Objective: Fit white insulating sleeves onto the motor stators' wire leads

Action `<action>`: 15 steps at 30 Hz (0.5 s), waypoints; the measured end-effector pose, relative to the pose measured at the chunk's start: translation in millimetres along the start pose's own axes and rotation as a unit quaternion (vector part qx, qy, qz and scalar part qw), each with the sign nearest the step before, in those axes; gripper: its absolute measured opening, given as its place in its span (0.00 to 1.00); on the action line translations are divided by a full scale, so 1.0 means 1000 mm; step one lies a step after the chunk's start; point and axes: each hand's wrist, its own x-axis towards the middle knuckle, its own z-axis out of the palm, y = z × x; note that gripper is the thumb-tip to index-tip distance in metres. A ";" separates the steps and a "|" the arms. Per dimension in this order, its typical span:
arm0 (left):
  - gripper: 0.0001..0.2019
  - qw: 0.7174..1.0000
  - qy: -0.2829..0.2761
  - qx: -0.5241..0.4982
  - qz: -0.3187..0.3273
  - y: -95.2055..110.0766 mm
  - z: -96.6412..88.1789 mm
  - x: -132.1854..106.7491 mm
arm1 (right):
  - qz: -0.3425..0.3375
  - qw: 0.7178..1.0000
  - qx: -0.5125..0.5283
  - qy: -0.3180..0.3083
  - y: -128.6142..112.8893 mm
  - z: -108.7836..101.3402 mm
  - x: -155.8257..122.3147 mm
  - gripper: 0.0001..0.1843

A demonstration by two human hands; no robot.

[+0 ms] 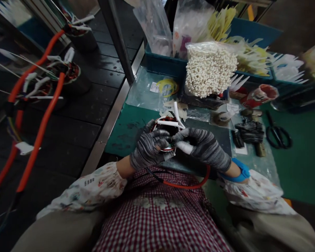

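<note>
Both my hands wear grey striped gloves and meet at the near edge of the green bench. My left hand [149, 148] is curled round a round motor stator [166, 126] with copper windings and white sleeved leads. My right hand [203, 146] grips the same stator from the right, its fingers bent over the top, with a white-taped fingertip near the winding. An orange cable [189, 184] loops from the stator down over my checked apron. A blue band sits on my right wrist.
Black scissors [278, 134] lie to the right on the green mat [301, 157]. A bag of white beads [210, 68] and blue bins [162, 64] with yellow and white strips stand behind. More stators with orange cables [46, 115] sit on the dark conveyor at left.
</note>
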 end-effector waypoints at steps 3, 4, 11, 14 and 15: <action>0.08 1.000 -0.010 -0.004 -0.010 -0.001 0.001 -0.002 | -0.060 0.998 -0.010 -0.033 0.004 0.001 -0.004 0.07; 0.08 1.000 -0.011 -0.008 -0.010 -0.001 0.001 -0.003 | -0.097 0.993 -0.028 -0.053 0.007 0.001 -0.006 0.08; 0.07 0.998 -0.042 -0.027 -0.043 0.002 -0.001 -0.005 | -0.089 0.987 -0.135 -0.010 0.027 0.009 -0.027 0.11; 0.09 0.997 -0.045 -0.031 -0.059 0.002 -0.002 -0.005 | -0.202 0.969 -0.132 -0.059 0.022 0.012 -0.028 0.10; 0.10 0.996 -0.049 -0.033 -0.061 0.002 -0.002 -0.005 | -0.233 0.961 -0.121 -0.091 0.017 0.014 -0.026 0.10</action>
